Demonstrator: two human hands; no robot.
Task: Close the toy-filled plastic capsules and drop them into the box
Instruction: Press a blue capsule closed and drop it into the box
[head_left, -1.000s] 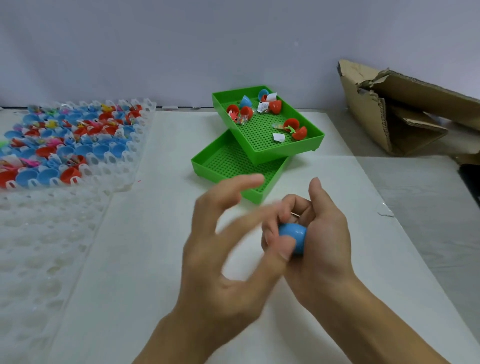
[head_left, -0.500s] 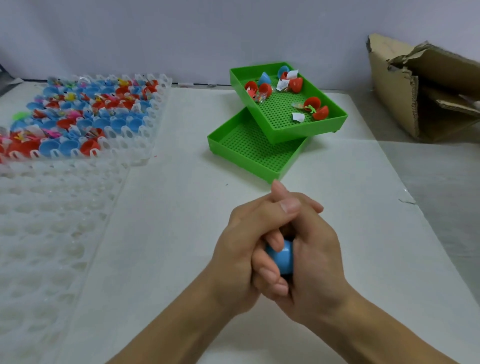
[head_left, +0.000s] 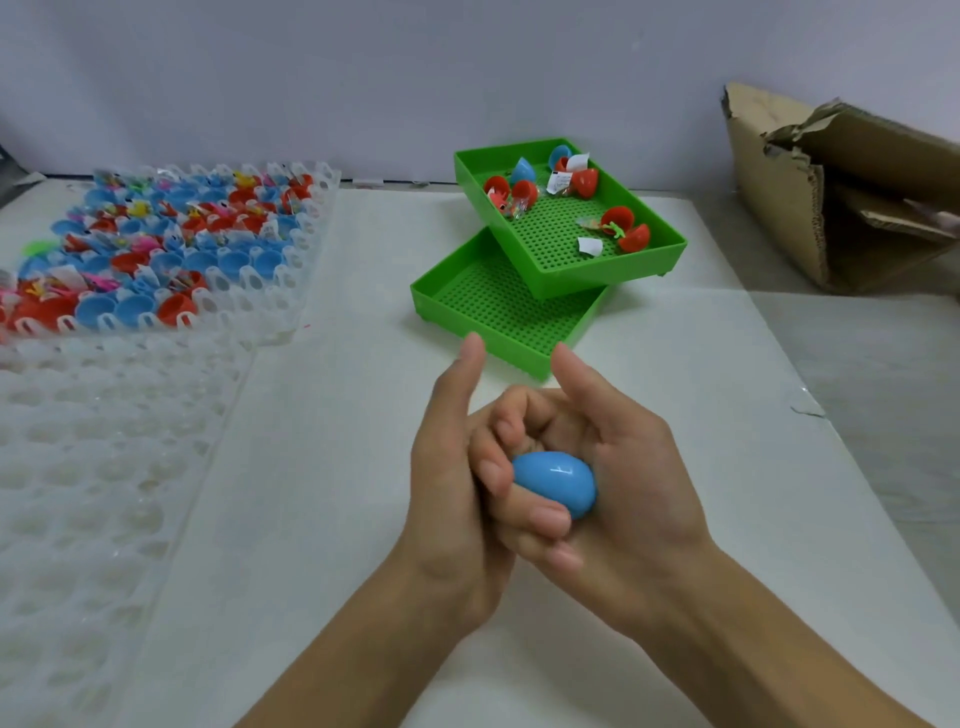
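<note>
Your two hands meet over the table (head_left: 675, 415) around one blue capsule (head_left: 555, 480), and each grip is clamped on it. Your right hand (head_left: 618, 483) cups it from the right, fingers curled behind and thumb raised. Your left hand (head_left: 457, 493) wraps it from the left, fingertips (head_left: 545, 517) folded over its lower front, thumb pointing up. Only the capsule's top and near face show; its seam is hidden, so you cannot tell whether it is fully closed. Beyond your hands lie two stacked green trays (head_left: 524, 332), the upper one holding loose red and blue halves (head_left: 623, 228). At far left sits a clear cell tray (head_left: 130, 467), its filled rows (head_left: 171, 244) blurred. The cardboard box (head_left: 779, 208) at right is cut off by the frame edge.
</note>
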